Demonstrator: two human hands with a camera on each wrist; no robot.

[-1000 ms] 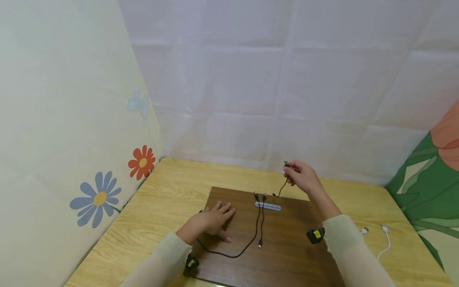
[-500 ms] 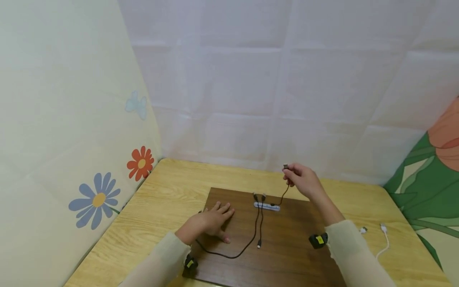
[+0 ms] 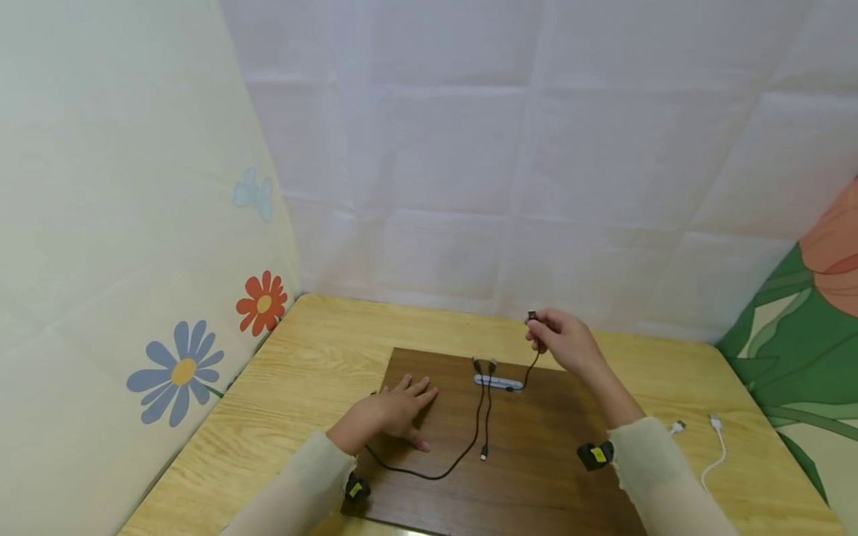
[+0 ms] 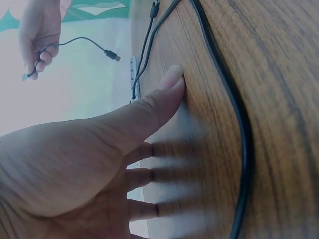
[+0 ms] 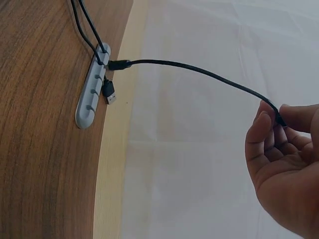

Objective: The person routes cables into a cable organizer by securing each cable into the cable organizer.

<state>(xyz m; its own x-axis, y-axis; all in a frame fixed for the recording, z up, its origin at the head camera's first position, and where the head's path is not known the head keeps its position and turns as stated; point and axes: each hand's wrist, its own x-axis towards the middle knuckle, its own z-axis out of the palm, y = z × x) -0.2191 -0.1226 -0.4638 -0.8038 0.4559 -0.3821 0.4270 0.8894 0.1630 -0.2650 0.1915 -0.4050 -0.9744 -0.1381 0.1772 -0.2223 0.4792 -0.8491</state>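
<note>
Sheeting (image 3: 429, 164) backs a yellow table (image 3: 318, 342) bearing a brown board (image 3: 536, 454).

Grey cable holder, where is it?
In the head view, the grey cable holder sits near the far edge of the brown board, right of the left hand.

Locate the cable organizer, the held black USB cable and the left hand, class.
Cable organizer (image 5: 90, 89): right wrist view, middle of its grey body.
Held black USB cable (image 5: 199, 70): right wrist view, mid-cord.
Left hand (image 3: 395, 415): head view, back of the hand.
</note>
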